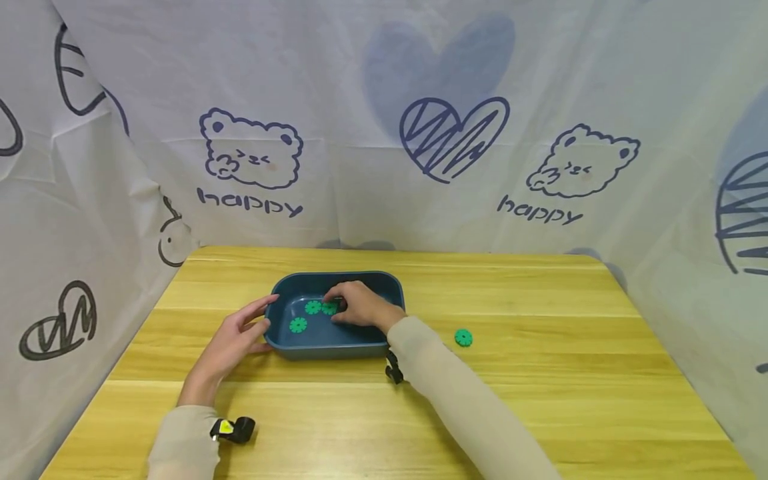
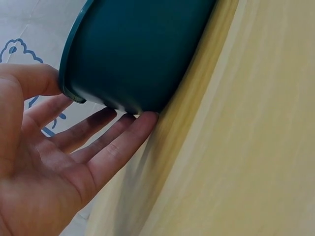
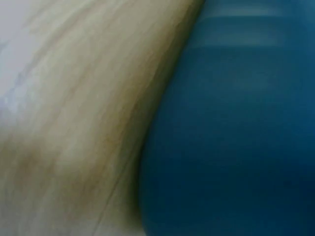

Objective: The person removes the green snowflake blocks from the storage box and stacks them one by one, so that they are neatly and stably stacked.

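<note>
A dark blue plastic basin [image 1: 354,352] stands on the table, with several green notched discs on its floor. At its left end my left hand [image 1: 237,337] holds the basin, with thumb and fingertips against the rim and outer wall, as the left wrist view also shows. My right hand [image 1: 360,303] reaches down inside, thumb and index finger apart around a green disc [image 1: 329,308], which the fingers partly cover. Beside that lies a second disc [image 1: 313,307], and nearer the left end a third disc [image 1: 298,325]. The right wrist view shows only the basin wall [image 3: 226,123] and table.
Another green disc [image 1: 463,338] lies on the wooden table [image 1: 540,387], right of the basin. White cloth [image 1: 354,200] printed with bears and hearts hangs behind the table and on both sides. A black wrist camera [image 1: 235,430] sits on the left sleeve.
</note>
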A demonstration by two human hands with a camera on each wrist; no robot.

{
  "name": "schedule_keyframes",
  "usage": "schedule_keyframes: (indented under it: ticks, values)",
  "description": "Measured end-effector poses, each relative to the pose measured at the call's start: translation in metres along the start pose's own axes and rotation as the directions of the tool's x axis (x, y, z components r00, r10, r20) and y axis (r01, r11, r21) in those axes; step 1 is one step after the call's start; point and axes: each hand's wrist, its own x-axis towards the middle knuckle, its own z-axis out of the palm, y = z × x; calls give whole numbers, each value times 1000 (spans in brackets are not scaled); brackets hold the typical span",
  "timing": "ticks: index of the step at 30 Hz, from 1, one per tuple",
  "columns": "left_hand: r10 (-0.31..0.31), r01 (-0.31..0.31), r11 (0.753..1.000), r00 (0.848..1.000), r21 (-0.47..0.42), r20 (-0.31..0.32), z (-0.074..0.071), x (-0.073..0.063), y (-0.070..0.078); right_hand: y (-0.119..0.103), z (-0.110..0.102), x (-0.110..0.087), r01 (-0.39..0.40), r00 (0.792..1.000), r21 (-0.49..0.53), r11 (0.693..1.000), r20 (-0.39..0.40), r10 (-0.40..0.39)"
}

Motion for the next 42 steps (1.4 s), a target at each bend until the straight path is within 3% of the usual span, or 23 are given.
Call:
schedule_keyframes:
  ticks: [10, 20, 42]
  values:
    - [8, -8, 1000, 1000, 11, 6, -1, -1, 3, 2, 0, -1, 17, 1000, -37, 999, 6, -17]
    - [4, -4, 1000, 1000, 2, 11, 0, 0, 3, -3, -3, -5, 36, 997, -72, 997, 74, -30]
    - [6, -6, 1000, 1000, 19, 14, -1, -1, 3, 5, -11, -16, 9, 1000, -26, 1000, 26, -8]
